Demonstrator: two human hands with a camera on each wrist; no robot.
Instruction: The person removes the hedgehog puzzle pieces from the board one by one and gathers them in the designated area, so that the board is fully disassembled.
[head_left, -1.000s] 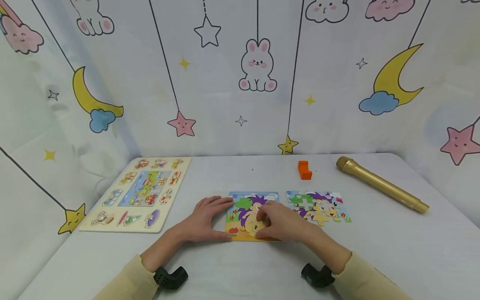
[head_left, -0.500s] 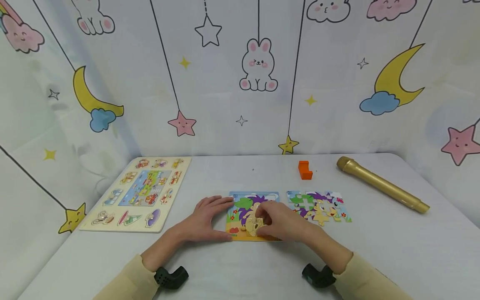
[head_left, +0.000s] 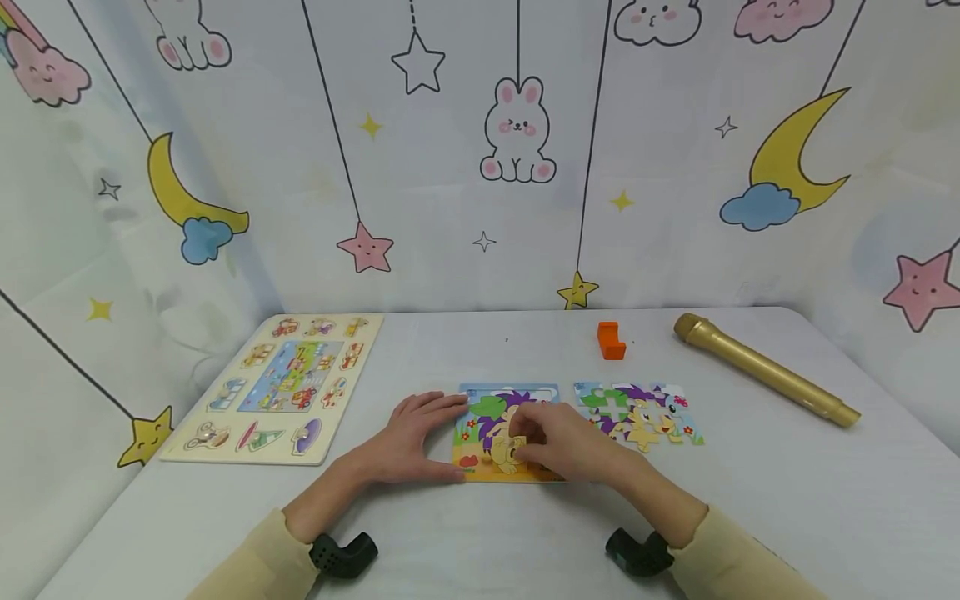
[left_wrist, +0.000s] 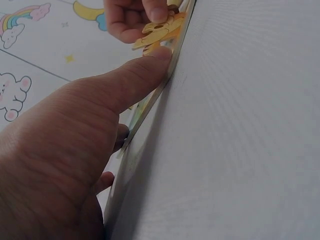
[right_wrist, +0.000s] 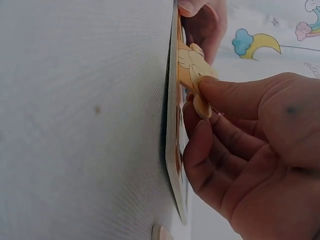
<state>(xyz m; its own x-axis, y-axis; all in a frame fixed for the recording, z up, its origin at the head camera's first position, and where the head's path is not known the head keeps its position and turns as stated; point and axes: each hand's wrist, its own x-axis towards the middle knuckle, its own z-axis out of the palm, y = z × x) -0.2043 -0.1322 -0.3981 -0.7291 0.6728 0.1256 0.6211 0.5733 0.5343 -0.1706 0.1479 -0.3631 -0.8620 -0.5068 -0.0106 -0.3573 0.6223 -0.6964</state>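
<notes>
My left hand [head_left: 411,442] rests at the left side of a small jigsaw board [head_left: 480,477] printed with a purple-haired hedgehog. Its fingers are stretched out, with the thumb on the near corner. Over the right half of the board, my right hand [head_left: 567,442] pinches a pale yellow puzzle piece [right_wrist: 196,66] between thumb and fingers. In both wrist views that piece stands tilted up from the board surface. The fingers of the right hand cover part of the picture. Several joined puzzle pieces [head_left: 651,419] lie to the right, with a cross-shaped gap among them.
A large cream board [head_left: 225,450] with small pictures lies at the left. An orange block [head_left: 611,342] stands toward the back, and a gold microphone [head_left: 765,369] lies at the back right. A patterned cloth [head_left: 450,183] hangs behind the table.
The right thumb has shifted slightly up and away from the near edge of the board, and the pinched puzzle piece has tilted. My left hand stays in place.
</notes>
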